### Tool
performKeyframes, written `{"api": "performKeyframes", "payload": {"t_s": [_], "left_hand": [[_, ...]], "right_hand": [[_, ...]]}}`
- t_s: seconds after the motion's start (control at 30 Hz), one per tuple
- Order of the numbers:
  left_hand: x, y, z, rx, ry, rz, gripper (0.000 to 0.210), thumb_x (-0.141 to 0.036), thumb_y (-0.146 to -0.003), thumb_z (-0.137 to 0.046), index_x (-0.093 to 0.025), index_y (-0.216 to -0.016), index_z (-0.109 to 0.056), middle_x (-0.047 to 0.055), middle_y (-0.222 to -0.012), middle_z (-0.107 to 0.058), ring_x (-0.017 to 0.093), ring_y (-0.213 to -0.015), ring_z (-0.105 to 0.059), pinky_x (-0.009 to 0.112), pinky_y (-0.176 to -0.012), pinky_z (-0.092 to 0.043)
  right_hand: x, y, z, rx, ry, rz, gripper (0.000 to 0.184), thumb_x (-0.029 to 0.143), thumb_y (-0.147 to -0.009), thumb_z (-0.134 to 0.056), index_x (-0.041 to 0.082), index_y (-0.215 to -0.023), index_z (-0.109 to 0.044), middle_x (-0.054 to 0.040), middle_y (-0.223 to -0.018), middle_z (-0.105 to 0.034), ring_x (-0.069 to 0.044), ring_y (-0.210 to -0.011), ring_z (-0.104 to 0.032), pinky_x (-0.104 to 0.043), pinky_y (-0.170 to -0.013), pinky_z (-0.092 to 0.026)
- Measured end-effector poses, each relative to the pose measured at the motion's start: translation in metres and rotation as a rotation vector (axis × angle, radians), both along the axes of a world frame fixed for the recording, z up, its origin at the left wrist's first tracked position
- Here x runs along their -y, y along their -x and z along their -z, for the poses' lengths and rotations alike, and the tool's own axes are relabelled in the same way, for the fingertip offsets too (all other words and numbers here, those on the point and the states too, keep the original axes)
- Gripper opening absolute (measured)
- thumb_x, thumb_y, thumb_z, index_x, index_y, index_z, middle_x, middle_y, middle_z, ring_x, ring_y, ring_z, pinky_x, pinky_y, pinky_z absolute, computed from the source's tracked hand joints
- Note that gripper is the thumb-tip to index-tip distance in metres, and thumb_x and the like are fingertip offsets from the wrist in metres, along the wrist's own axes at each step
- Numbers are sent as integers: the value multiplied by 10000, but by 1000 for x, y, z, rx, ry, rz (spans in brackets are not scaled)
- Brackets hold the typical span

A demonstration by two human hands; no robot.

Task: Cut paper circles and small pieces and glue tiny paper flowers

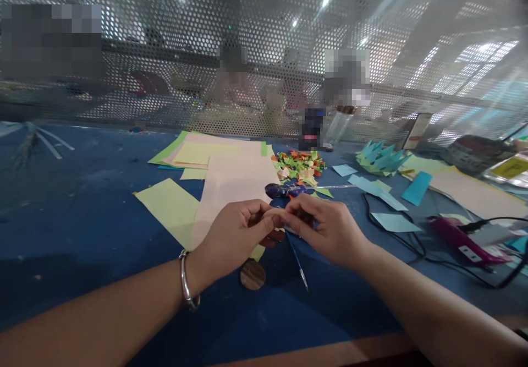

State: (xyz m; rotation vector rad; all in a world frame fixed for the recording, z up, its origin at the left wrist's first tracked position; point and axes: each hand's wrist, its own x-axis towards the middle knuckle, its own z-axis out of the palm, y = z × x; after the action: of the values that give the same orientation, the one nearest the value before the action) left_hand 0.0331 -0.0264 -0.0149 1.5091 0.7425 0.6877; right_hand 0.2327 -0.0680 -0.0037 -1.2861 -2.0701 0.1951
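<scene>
My left hand [251,221] and my right hand [322,224] meet over the middle of the table, fingertips pinched together. Between them is a small pale piece of paper [277,212], mostly covered by the fingers. Just beyond my hands lies a dark glue gun [282,191] with a clear glue stick [332,186] out of its back. Below my hands, a paintbrush [297,262] with a blue handle rests on the table. Beside it is a round brown wooden-looking disc [252,274].
Pale pink paper [239,177] and a yellow sheet [171,207] lie ahead to the left. Colourful paper scraps [299,166] are heaped behind the glue gun. At right are blue paper pieces [396,222], a spiky paper shape [381,159] and a purple power strip [466,243] with black cables.
</scene>
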Motion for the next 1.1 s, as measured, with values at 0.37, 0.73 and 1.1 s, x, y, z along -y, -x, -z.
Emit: {"api": "performKeyframes", "payload": {"t_s": [0.37,0.73,1.1], "left_hand": [[0,-3,1,42,-19,5,246,-403,-900,-656,-174,-985,-683,40,-927,-706,160,-864,-710,296,-821,-596],[5,-5,1,22,-30,-32,262,-428,-885,-680,-176,-955,-695,31,-899,-723,167,-843,-728,300,-809,-603],[4,-4,6,5,-57,-24,254,-420,-920,-632,-181,-991,-681,59,-946,-745,184,-888,-740,299,-797,-601]], "right_hand": [[-1,-3,3,3,43,19,158,311,-960,-591,193,-855,-601,29,-697,-608,-93,-583,-502,-226,-565,-371],[1,-5,3,-13,73,14,157,313,-958,-590,198,-853,-608,33,-691,-598,-92,-566,-480,-225,-536,-352],[-2,-8,4,-78,126,-12,102,303,-942,-615,205,-970,-623,23,-712,-630,-100,-583,-551,-217,-544,-391]]}}
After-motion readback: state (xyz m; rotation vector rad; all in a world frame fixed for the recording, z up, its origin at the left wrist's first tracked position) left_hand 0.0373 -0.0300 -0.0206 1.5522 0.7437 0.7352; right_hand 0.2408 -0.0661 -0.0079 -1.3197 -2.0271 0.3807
